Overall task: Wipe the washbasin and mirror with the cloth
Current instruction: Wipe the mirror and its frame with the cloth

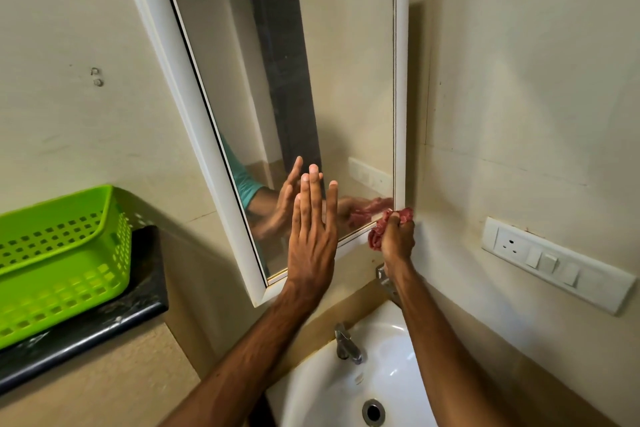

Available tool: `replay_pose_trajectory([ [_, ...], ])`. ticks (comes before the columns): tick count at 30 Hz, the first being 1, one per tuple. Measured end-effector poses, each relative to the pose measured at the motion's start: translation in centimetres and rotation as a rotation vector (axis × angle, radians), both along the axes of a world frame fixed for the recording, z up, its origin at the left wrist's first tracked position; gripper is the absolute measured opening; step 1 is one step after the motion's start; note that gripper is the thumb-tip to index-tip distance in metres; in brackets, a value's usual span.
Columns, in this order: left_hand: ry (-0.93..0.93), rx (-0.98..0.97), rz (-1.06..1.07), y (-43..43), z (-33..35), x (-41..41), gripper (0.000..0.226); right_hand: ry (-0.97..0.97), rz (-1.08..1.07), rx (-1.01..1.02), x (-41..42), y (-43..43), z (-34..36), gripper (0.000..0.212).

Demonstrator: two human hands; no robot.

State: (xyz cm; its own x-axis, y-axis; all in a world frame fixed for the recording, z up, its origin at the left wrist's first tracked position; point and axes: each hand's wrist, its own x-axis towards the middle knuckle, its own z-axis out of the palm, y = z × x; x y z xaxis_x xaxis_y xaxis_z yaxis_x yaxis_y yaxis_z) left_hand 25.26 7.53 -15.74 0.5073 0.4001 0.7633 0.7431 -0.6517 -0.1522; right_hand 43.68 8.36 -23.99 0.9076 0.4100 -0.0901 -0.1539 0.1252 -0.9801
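At mirror's (311, 80) bottom-right corner, R hand (396, 239) grips bunched red cloth (375, 237) — soft, light, best held wadded — while L hand (313, 236), fingers straight, braces the glass.

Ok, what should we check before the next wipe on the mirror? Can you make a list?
1. The right hand grips the cloth: ok.
2. The cloth sits at the lower right corner of the mirror: ok.
3. The left hand is clear of the cloth's likely path: not ok, it is spread in front of the lower glass.
4. The left hand touches the glass: cannot tell.
5. The cloth is apart from the switch panel: ok.
6. The cloth is damp enough: cannot tell.
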Motion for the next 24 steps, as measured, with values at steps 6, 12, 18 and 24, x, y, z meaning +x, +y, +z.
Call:
replay_pose_trajectory([
  [6,0.007,-0.021,0.002,-0.2,-0.6,-0.1,0.069,-0.100,0.005,-0.148,2.8,-0.1,2.7,0.032],
  [12,-0.014,-0.041,-0.030,-0.2,-0.3,-0.2,0.070,-0.108,0.004,-0.140,-0.8,-0.5,2.3,0.035],
  [18,-0.005,-0.046,-0.049,0.3,-0.8,-0.1,0.070,-0.159,0.067,-0.271,-0.4,-0.8,3.2,0.036],
  [24,-0.022,-0.064,-0.049,0.6,-1.0,0.3,0.068,-0.244,0.061,-0.337,-0.4,-1.7,4.8,0.029],
])
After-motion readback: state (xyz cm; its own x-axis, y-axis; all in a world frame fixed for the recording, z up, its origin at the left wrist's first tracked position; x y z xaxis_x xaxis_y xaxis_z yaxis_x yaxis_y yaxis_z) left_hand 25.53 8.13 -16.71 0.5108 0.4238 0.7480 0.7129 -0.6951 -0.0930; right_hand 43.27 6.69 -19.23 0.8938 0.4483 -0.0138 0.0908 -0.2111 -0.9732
